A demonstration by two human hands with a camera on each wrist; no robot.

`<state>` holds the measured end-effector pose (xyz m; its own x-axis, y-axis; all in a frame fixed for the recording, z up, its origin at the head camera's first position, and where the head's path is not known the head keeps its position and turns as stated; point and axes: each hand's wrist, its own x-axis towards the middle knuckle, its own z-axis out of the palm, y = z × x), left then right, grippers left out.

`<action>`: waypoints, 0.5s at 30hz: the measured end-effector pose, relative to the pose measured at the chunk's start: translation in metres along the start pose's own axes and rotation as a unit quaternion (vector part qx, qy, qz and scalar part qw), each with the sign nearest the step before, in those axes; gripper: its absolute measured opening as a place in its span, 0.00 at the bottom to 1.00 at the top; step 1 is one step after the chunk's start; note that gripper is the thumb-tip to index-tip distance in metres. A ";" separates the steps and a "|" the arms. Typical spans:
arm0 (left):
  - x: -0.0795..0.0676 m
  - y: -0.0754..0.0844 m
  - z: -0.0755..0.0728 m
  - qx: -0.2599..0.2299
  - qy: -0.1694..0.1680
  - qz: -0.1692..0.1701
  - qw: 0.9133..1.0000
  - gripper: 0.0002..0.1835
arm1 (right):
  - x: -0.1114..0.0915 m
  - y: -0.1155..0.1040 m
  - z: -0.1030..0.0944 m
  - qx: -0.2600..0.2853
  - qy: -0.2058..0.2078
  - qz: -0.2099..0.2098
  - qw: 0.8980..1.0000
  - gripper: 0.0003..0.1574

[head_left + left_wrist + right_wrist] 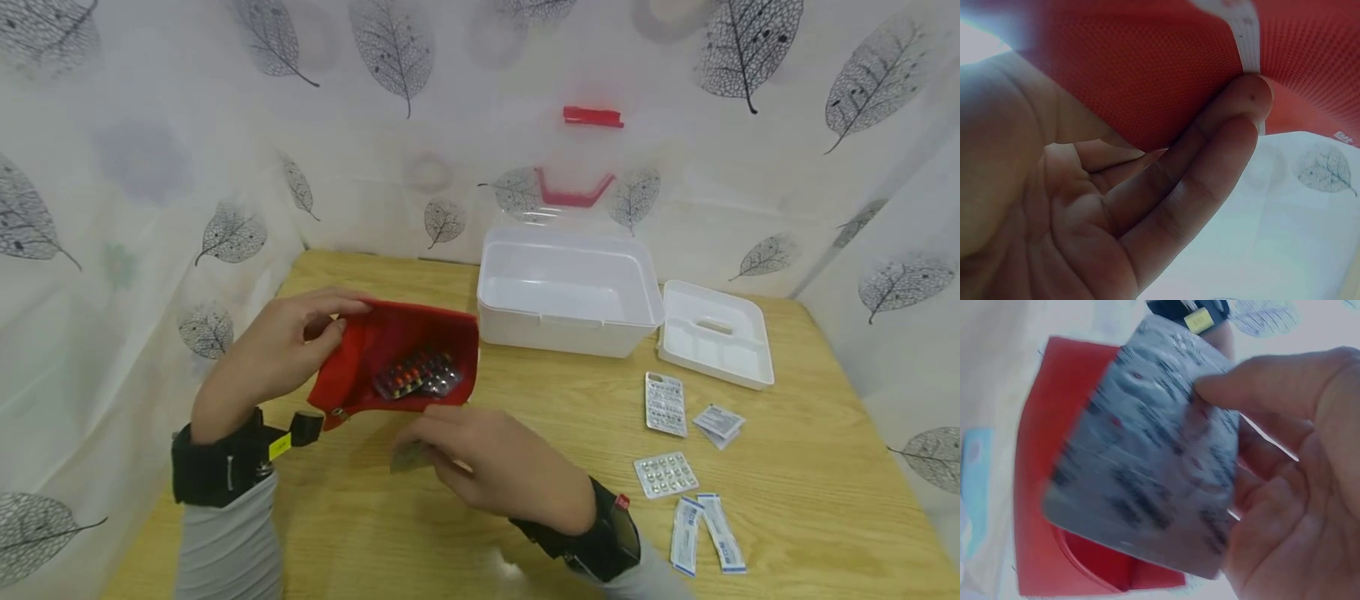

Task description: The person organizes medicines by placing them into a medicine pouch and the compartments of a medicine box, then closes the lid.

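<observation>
Spreading the red fabric pouch [339, 375] wide should help most: in the head view, the left hand [273, 350] pinches its edge, with coloured-capsule blister packs [412, 373] inside. In the left wrist view, that grip is narrow, clamping fabric beside a white strip [1245, 37]. In the right wrist view, the right hand [1297, 500] pinches a rectangular silver-foil blister pack [1147, 444] outside the pouch; presenting it edge-first looks best.

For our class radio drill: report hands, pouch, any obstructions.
Left hand pinches red pouch; right hand holds foil-backed blister pack. Pouch open, blister packs inside. Mouth looks unblocked.
</observation>
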<state>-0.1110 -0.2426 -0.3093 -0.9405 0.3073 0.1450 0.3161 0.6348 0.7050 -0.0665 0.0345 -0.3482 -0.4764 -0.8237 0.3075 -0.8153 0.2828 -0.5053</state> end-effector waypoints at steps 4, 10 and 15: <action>0.001 0.000 0.002 -0.012 -0.009 0.007 1.000 0.18 | -0.004 0.003 -0.012 -0.015 0.074 -0.016 0.997 0.23; 0.003 0.003 0.005 -0.023 -0.026 0.035 0.999 0.17 | -0.001 0.015 -0.013 -0.069 0.162 -0.041 0.984 0.23; 0.001 0.008 0.009 -0.021 -0.034 0.061 0.997 0.17 | 0.003 0.022 -0.007 -0.107 0.154 -0.040 0.981 0.20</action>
<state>-0.1084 -0.2310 -0.3098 -0.8843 0.4285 0.1855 0.4209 0.5593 0.7142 -0.0883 0.0414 -0.3524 -0.4579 -0.6698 0.5845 -0.8890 0.3472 -0.2986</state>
